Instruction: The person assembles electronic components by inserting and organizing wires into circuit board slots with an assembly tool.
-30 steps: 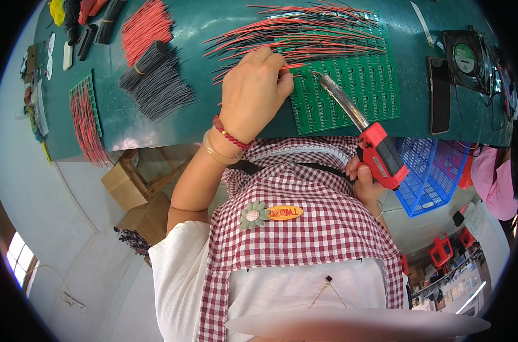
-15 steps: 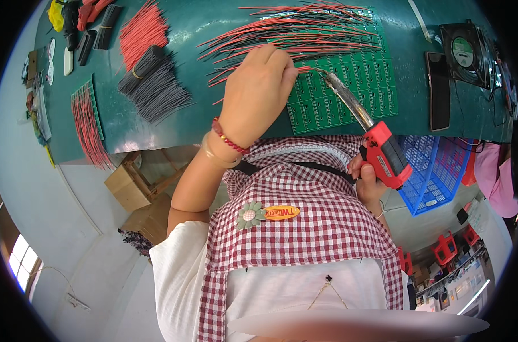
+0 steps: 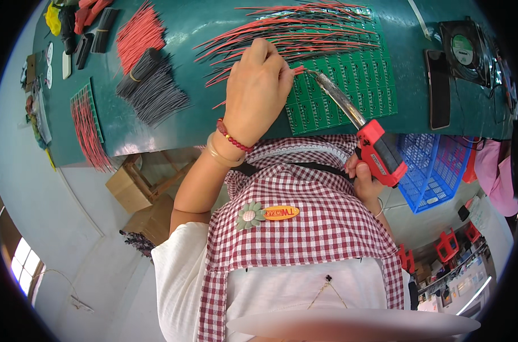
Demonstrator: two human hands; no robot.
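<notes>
My left hand (image 3: 256, 91) is closed in a pinch over the left side of a green circuit board panel (image 3: 350, 91). The end of a red wire (image 3: 298, 70) sticks out from its fingertips. My right hand (image 3: 366, 176) grips a red and black soldering iron (image 3: 379, 151). The iron's bent tip sits over the board, very near the wire end; I cannot tell whether they touch. Rows of red and black wires (image 3: 293, 34) lie over the far part of the panel, their loose ends fanning out to the left.
Left of the panel lie bundles of red wires (image 3: 139, 37) and black wires (image 3: 159, 94), and a smaller wired board (image 3: 90, 125). On the right are a phone (image 3: 437, 91) and a black fan (image 3: 464, 52). A blue crate (image 3: 433, 171) stands below the table edge.
The soldering iron has shifted slightly left, and its tip is now closer to my left fingertips. My left hand has barely moved and keeps its pinch.
</notes>
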